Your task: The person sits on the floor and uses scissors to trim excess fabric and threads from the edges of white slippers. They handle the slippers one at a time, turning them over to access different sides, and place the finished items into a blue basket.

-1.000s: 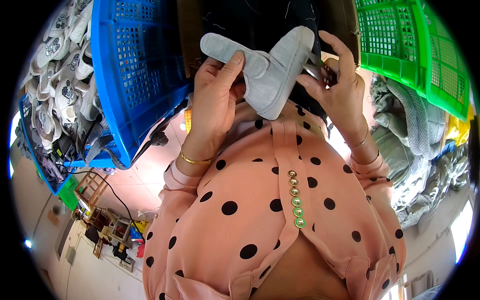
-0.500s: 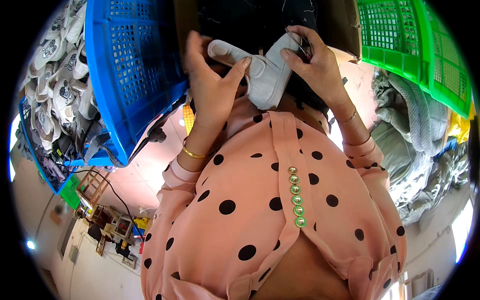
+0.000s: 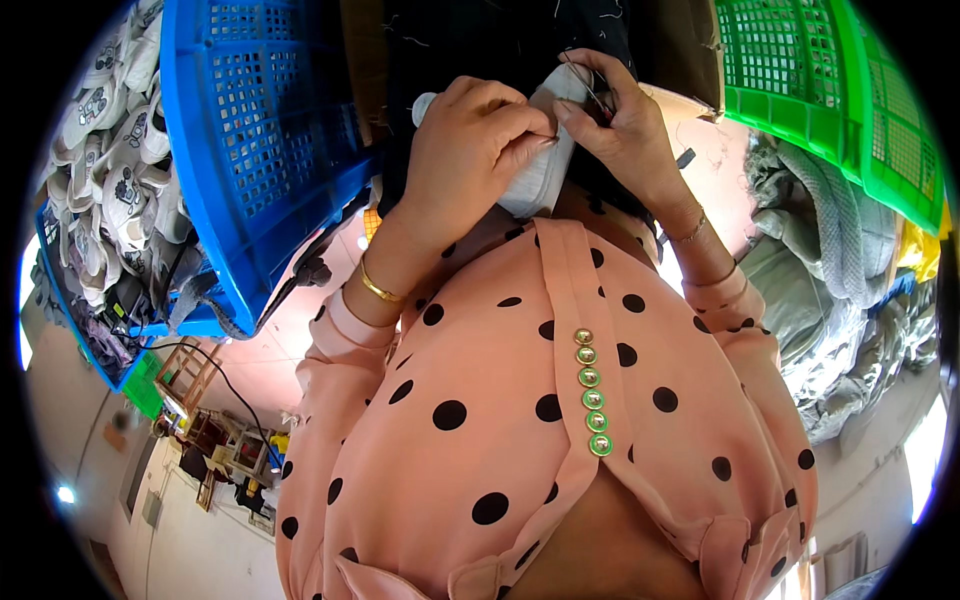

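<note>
Head view: the left hand (image 3: 470, 150) has its grip closed over a grey felt piece (image 3: 535, 175), thumb and fingers pinching its top edge. The right hand (image 3: 625, 125) pinches the same piece from the other side, touching the left fingertips. A blue crate (image 3: 250, 150) sits left of the grip, a green crate (image 3: 820, 90) right.
</note>
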Available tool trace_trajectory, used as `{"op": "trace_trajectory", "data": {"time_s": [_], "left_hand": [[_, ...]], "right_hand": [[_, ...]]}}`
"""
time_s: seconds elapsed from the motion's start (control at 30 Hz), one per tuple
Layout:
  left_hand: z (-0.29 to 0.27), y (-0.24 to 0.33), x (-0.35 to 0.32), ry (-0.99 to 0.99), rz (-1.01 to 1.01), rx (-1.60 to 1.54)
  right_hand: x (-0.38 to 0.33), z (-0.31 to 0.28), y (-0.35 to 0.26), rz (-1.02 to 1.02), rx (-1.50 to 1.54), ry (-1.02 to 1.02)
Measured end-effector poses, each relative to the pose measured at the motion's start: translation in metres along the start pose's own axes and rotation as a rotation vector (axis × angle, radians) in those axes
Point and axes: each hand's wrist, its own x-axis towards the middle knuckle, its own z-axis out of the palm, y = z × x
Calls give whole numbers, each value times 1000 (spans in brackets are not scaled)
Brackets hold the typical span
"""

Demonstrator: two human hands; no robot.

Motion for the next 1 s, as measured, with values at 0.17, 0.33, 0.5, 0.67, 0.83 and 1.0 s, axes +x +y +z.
{"op": "trace_trajectory", "data": {"time_s": [0.17,0.33,0.5,0.67,0.83,1.0], "left_hand": [[-5,-3,12,-172,22,-106],[-5,0,11,-163,72,-30],[-5,1,9,-173,61,-20],[-5,1,7,-189,17,-53],[-6,0,7,-200,7,-87],[-8,4,9,-200,-5,-77]], "right_hand": [[-5,-8,0,-16,-114,-1],[-18,-37,-13,-271,-519,67],[-27,-54,-38,-351,-915,-142],[-22,-52,-42,-454,-1077,-209],[-17,-49,-47,-521,-1102,-237],[-17,-47,-56,-488,-1126,-287]]}}
